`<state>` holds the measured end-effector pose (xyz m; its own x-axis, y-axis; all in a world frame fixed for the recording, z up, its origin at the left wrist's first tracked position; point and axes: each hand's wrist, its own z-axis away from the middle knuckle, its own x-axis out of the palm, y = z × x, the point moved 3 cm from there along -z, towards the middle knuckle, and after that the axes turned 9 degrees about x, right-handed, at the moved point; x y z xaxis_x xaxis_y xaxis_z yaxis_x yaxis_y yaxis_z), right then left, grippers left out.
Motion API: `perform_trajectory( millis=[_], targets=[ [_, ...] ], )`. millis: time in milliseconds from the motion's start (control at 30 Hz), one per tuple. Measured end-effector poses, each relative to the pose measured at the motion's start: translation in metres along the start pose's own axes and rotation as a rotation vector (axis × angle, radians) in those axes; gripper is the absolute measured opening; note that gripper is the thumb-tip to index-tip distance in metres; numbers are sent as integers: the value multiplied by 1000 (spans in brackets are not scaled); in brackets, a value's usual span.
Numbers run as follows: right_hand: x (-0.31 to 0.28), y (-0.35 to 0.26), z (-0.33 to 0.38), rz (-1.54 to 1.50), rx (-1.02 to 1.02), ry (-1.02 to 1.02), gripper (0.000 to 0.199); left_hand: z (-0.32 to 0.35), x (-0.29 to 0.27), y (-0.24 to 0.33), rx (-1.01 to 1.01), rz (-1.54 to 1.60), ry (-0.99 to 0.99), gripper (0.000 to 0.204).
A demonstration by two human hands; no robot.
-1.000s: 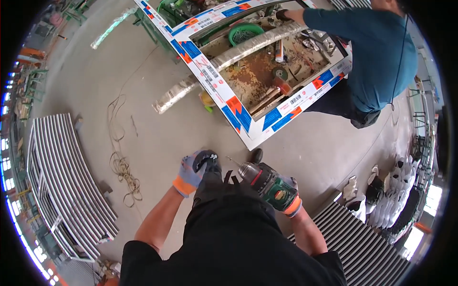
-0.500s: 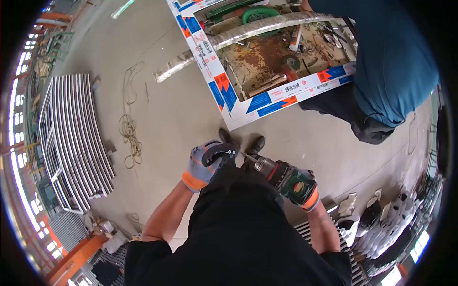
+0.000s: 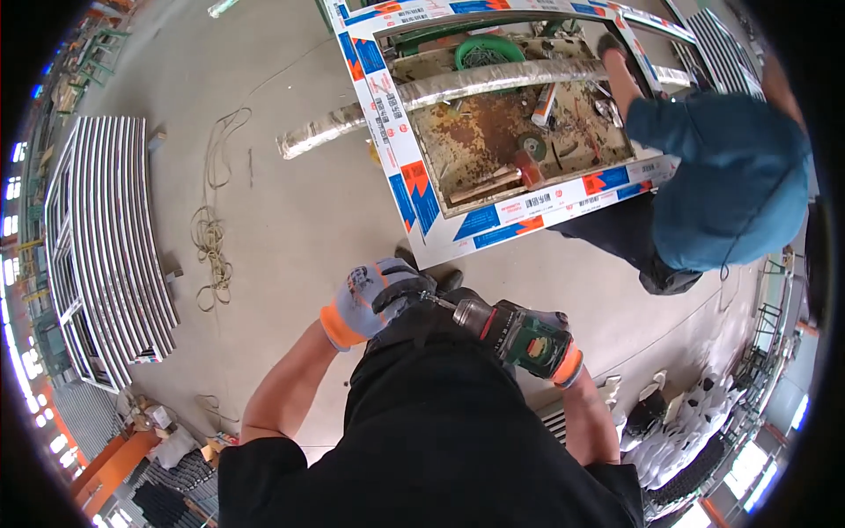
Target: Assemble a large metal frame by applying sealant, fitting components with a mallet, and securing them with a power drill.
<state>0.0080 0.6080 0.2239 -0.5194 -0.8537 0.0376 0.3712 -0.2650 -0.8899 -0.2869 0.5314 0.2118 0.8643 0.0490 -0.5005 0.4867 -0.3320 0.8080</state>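
My left hand (image 3: 383,295) wears a grey and black glove with an orange cuff. Its fingers are closed in a pinch in front of my waist, around something small and shiny that is too tiny to name. In a matching glove, my right hand (image 3: 563,348) grips a green and black cordless drill (image 3: 532,343). The drill lies level, and its thin bit (image 3: 437,301) points left, its tip at the fingertips of my left hand. Whether the tip touches the small thing is hard to see.
Ahead, a rectangular frame in white, blue and orange film (image 3: 484,231) lies over a rusty worktop (image 3: 466,132) holding a hammer (image 3: 526,169) and a green bowl (image 3: 488,53). A co-worker in a blue shirt (image 3: 735,185) leans there. Metal bars (image 3: 110,238) and rope (image 3: 211,246) lie left.
The drill bit has come up to my left fingertips, closing the gap between them. The co-worker has leaned back from the frame, one arm still reaching over it. My view has shifted slightly.
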Motion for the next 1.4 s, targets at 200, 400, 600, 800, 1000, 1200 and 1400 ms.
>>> perform_trajectory(
  millis=[200, 400, 600, 800, 1000, 1200, 1400],
  targets=[
    [-19, 4, -25, 19, -3, -55, 49, -32, -11, -6, -7, -88, -80, 20],
    [-46, -7, -77, -467, 178, 7, 49, -68, -10, -9, 113, -609, 221, 24],
    [-109, -43, -146, 526, -197, 16, 43, -97, -18, -8, 39, -567, 456, 17],
    [-180, 6, -217, -72, 136, -36, 48, -90, -34, -136, -276, -732, 392, 21],
    [-218, 17, -261, 459, -227, -202, 33, -120, -44, -210, -175, -811, 125, 26],
    [-216, 51, -297, -373, 154, -332, 41, -154, -61, -244, -8, -806, -44, 21],
    [-200, 52, -311, 85, -138, -290, 51, -172, -65, -242, 128, -788, -163, 25]
  ],
)
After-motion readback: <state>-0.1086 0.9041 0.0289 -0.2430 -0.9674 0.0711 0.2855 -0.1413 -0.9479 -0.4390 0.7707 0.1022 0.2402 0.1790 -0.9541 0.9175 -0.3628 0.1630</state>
